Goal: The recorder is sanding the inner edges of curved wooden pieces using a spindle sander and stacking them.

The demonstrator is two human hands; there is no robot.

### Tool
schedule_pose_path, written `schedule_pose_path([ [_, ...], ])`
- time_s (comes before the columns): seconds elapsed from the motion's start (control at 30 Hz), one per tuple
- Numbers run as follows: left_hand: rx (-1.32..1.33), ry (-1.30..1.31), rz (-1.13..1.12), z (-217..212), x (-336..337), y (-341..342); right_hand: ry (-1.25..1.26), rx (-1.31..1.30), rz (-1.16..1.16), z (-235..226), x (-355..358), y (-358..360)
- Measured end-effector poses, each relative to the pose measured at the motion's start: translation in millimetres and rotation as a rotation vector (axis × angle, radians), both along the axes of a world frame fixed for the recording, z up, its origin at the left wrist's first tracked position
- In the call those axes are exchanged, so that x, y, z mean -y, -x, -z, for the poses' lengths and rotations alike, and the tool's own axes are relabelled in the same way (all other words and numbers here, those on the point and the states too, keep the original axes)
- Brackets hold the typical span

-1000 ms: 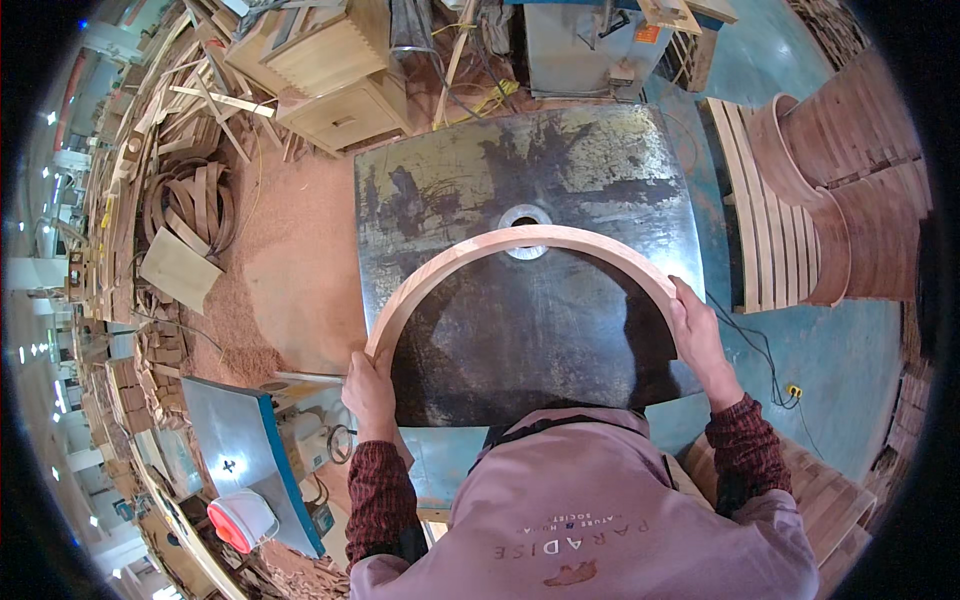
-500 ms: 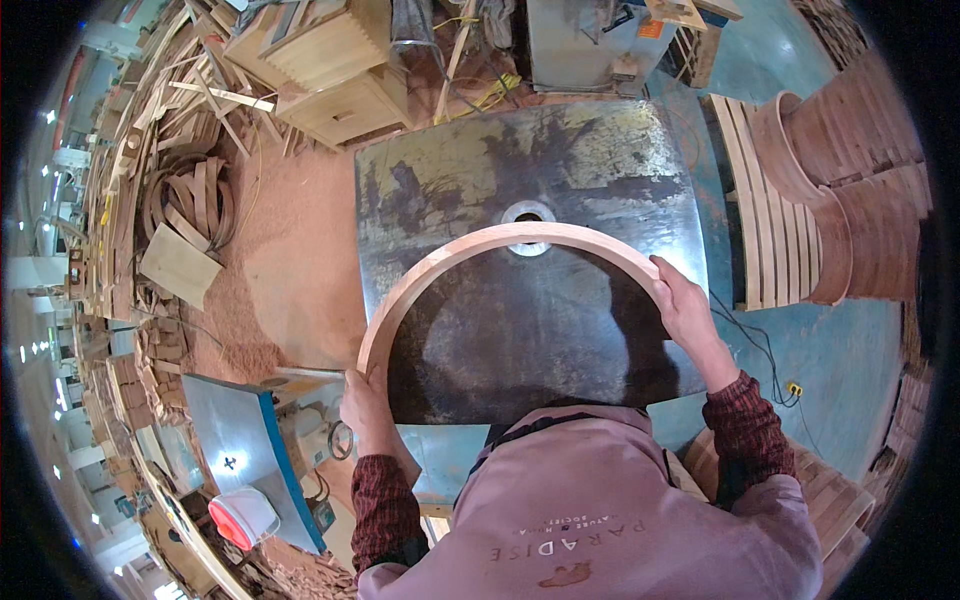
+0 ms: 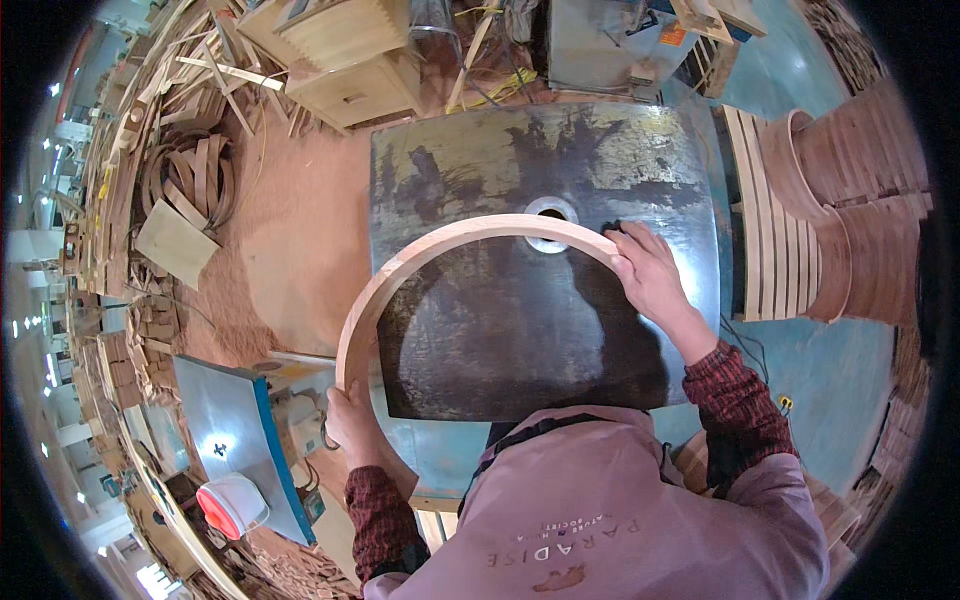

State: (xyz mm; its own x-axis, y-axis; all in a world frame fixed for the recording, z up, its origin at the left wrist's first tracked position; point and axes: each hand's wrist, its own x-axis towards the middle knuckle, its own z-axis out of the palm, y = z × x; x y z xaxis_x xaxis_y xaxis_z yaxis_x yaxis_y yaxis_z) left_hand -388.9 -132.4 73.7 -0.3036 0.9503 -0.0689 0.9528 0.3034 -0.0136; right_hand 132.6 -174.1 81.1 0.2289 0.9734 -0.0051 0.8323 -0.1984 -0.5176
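Metal table (image 3: 660, 160) — hands on curved wood arc (image 3: 440, 244)

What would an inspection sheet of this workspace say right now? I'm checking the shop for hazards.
Surface: dark worn metal table with a round hole.
Job's things: curved wooden arc lying on the table, one end overhanging.
Clutter: stacked curved wood pieces; bent strips; sawdust on the floor.
Hands: left hand grips the arc's lower end; right hand presses its top.
Cables: yellow cable behind the table.
Surroundings: wooden cabinet; blue machine.
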Motion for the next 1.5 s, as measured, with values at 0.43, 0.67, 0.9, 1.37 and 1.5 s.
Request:
schedule_pose_path([
  [0.43,-0.074,-0.129,-0.130,17.3,-47.3,77.9,-0.052,0.170,-0.155,6.1,-135.6,76.3],
  [0.67,-0.032,-0.169,-0.205,25.9,-113.1,96.3,-0.150,0.209,-0.191,2.8,-221.5,97.3],
  [0.9,0.072,-0.255,-0.243,6.1,-99.6,89.5,-0.086,0.158,-0.248,-12.2,-243.7,85.9],
  [1.37,1.263,-0.217,-0.097,-74.9,-52.3,-18.6,0.049,-1.280,-0.005,-115.1,-138.2,72.0],
  [1.5,1.594,0.033,-0.012,-64.5,-54.6,-107.0,0.344,-1.531,-0.218,-78.5,-95.3,142.4],
])
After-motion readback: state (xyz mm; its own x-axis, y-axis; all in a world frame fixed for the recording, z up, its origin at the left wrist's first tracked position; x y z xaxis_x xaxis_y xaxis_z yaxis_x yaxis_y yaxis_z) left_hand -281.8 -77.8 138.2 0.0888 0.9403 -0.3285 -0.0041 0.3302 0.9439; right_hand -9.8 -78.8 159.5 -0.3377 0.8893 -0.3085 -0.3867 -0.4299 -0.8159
